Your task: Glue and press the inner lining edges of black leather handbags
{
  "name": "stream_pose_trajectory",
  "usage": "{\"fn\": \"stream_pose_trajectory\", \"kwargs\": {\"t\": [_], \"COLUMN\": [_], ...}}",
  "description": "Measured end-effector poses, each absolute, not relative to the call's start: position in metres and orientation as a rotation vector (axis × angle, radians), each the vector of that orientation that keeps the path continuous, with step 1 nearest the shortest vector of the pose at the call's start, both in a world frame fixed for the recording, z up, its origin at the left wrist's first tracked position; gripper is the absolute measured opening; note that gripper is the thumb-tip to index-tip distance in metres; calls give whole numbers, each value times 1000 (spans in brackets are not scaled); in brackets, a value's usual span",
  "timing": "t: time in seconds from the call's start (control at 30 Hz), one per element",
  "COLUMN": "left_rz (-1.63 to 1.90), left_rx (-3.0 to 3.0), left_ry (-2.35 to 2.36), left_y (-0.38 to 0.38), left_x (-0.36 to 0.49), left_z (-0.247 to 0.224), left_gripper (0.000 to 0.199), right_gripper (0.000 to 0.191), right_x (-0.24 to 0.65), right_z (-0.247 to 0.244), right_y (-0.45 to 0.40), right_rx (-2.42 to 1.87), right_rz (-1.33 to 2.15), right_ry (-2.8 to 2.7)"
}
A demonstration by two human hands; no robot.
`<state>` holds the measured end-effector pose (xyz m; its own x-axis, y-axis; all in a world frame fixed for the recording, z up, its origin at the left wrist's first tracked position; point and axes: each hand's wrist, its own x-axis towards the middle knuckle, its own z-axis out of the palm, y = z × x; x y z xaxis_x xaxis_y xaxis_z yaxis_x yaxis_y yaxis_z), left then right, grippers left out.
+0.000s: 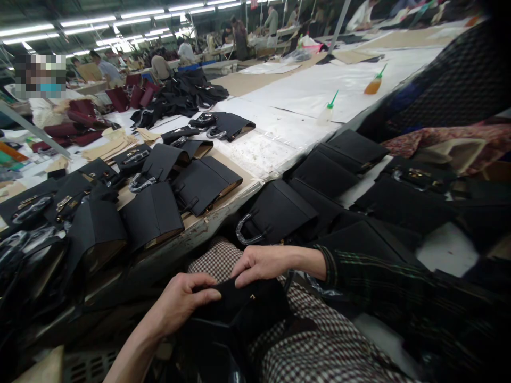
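Note:
A black handbag (255, 311) with a small gold-coloured fitting rests on my lap, over checked cloth. My left hand (181, 298) pinches its upper edge between thumb and fingers. Close beside it, my right hand (261, 264) grips the same edge, thumb on the near side and fingers bent over the top. The bag's lower part is dark and hard to make out. Just beyond my right hand lies another black handbag (283, 207), its handle wrapped in clear plastic.
Several black handbags (151, 213) crowd the white worktable (287, 127) at the left, and more lie to my right. Two squeeze bottles with green nozzles, one clear (326, 113) and one amber (373, 85), stand on the table. Maroon pieces (85, 117) and co-workers are farther back.

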<state>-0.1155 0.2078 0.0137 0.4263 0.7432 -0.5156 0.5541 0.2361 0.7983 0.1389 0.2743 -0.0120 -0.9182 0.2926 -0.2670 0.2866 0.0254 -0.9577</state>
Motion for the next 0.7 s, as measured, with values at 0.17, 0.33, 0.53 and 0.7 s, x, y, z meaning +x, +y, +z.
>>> {"fn": "stream_pose_trajectory", "kwargs": {"t": [0.17,0.33,0.53,0.7], "left_rz": [197,198,45,-47], "left_rx": [1532,1684,1737,1745], "left_ry": [1249,1304,1423,1508], "left_y": [206,206,199,195], "left_x": [-110,-105,-116,-134], "left_z": [20,19,27,33], "left_gripper": [31,29,36,37], "right_gripper": [27,27,28,31], "right_x": [140,109,86,96], "right_z": [-5,11,6,-4], "right_y": [279,283,278,281], "right_rx": [-636,-425,-350,-438], "right_rz": [2289,1545,1288,1417], "right_ry": [-2181,-2896,-3011,-2869]}}
